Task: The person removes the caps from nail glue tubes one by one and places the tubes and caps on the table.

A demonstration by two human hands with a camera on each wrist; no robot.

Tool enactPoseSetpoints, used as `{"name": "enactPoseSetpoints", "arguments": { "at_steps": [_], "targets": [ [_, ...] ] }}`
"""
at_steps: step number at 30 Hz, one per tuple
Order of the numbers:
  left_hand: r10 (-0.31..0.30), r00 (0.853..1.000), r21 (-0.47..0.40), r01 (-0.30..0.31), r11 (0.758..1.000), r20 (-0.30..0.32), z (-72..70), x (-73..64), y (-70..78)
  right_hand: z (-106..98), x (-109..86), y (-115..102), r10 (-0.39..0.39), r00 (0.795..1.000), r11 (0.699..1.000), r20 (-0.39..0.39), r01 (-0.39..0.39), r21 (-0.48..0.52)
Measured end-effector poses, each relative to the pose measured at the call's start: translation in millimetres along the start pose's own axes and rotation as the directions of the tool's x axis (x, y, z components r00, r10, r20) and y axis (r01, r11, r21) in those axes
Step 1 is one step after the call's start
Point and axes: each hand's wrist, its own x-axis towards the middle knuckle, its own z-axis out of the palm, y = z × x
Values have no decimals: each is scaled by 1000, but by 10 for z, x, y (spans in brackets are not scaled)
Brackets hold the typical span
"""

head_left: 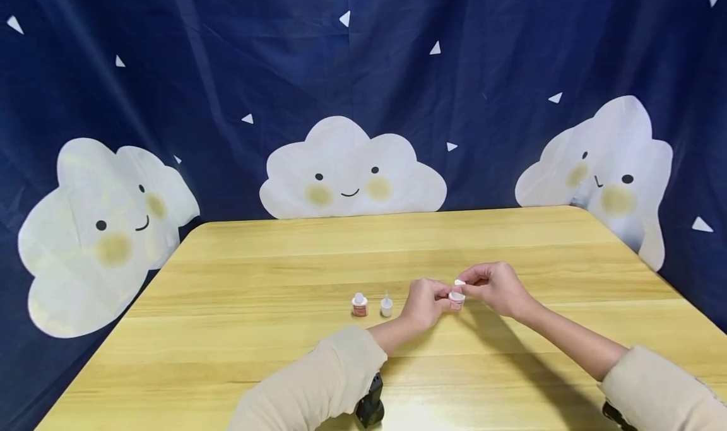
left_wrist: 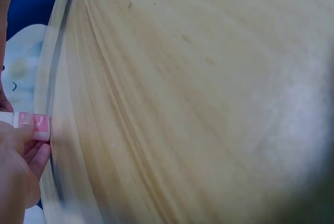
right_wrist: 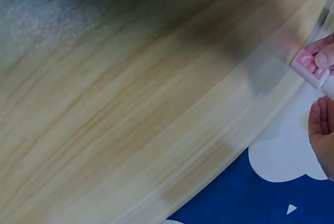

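My left hand (head_left: pixel 425 303) grips a small white bottle (head_left: pixel 457 300) with a pink label, held just above the table. In the left wrist view the thumb lies across the label of that bottle (left_wrist: pixel 40 126). My right hand (head_left: pixel 495 287) pinches a small white cap (head_left: pixel 459 283) at the top of the bottle. Whether the cap is seated on the neck or apart from it, I cannot tell. The right wrist view shows the labelled bottle (right_wrist: pixel 309 68) at the frame's edge, with the right hand (right_wrist: pixel 324 135) only partly in view.
Left of my hands, a second small bottle (head_left: pixel 360 306) with a red label and whitish top stands upright. Beside it stands a small white piece with a thin pointed tip (head_left: pixel 387 306). The wood-grain table (head_left: pixel 255 355) reaches back to a dark blue curtain (head_left: pixel 352 59) with cloud prints.
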Motion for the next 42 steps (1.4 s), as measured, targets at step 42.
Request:
{"name": "enactPoseSetpoints", "arguments": {
  "at_steps": [42],
  "targets": [
    [7, 1000, -21, -7, 1000, -2, 26, -18, 5, 39, -46, -73, -37, 995, 997, -91, 31, -65]
  ]
}}
